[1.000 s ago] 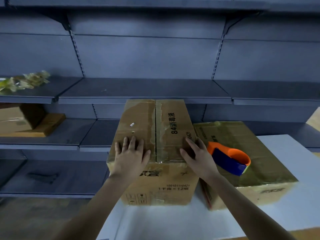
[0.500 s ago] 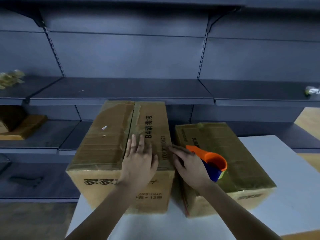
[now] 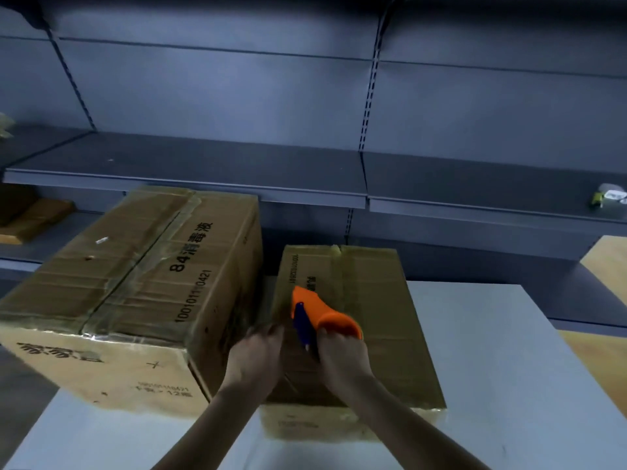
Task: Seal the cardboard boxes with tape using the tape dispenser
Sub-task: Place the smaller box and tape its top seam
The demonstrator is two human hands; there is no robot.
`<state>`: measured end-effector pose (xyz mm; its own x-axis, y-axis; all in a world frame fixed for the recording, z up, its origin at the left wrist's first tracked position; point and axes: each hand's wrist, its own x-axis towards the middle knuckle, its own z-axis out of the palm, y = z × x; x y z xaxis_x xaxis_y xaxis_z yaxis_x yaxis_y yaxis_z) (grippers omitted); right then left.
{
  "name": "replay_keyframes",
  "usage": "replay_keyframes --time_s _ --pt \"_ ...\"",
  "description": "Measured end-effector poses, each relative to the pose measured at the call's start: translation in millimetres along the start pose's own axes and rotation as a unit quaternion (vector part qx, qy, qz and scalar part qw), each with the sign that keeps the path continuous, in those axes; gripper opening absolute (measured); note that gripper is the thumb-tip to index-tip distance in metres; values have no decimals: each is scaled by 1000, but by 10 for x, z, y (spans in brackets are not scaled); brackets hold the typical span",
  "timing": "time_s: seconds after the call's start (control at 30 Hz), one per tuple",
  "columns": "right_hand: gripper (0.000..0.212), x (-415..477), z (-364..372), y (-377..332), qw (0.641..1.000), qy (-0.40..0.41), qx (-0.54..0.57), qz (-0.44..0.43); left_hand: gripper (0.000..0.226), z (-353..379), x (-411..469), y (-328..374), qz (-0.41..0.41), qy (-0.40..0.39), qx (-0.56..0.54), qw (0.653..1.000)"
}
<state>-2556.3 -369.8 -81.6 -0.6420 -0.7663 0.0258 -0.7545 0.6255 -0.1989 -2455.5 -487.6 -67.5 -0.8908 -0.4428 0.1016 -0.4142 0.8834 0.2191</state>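
Two cardboard boxes stand close together on the white table (image 3: pixel 492 351). The large box (image 3: pixel 142 286) overhangs the table's left edge; a push could tip it off. The smaller box (image 3: pixel 366 300) carries the orange-and-blue tape dispenser (image 3: pixel 317 318). The right hand (image 3: pixel 342 357) closes around its near end. The left hand (image 3: pixel 258 354) lies loosely curled alongside, holding nothing visible, close enough to risk a nick from the cutter.

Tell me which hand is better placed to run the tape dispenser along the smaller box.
Right. The right hand already grips the orange tape dispenser on the smaller box; the left hand rests beside it, better suited to steadying.
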Motion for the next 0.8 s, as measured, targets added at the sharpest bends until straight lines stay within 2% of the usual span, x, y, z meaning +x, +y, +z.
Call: replay_keyframes --time_s 0.07,0.13,0.2,0.3,0.37,0.47,0.57,0.8 --pt "27 -18 -41 203 999 25 25 9 53 152 32 -21 7 -66 22 998" --pt "39 -52 -64 397 998 51 38 14 62 237 95 -68 59 -117 30 991" --pt "45 -70 -53 501 998 61 25 10 63 286 211 -87 109 -144 48 982" --pt "37 -68 1 534 997 78 -10 25 57 317 331 -73 101 -189 -25 976" --pt "35 -77 27 530 996 75 -7 50 58 383 394 -118 121 -190 -34 974" --pt "33 -86 31 544 996 73 -1 48 76 411 387 -143 122 -152 68 978" --pt "32 -63 7 596 997 68 -1 32 73 443 346 -129 145 -111 110 977" --pt "44 -51 24 653 998 66 -15 16 72 457 314 -40 110 -116 132 978"
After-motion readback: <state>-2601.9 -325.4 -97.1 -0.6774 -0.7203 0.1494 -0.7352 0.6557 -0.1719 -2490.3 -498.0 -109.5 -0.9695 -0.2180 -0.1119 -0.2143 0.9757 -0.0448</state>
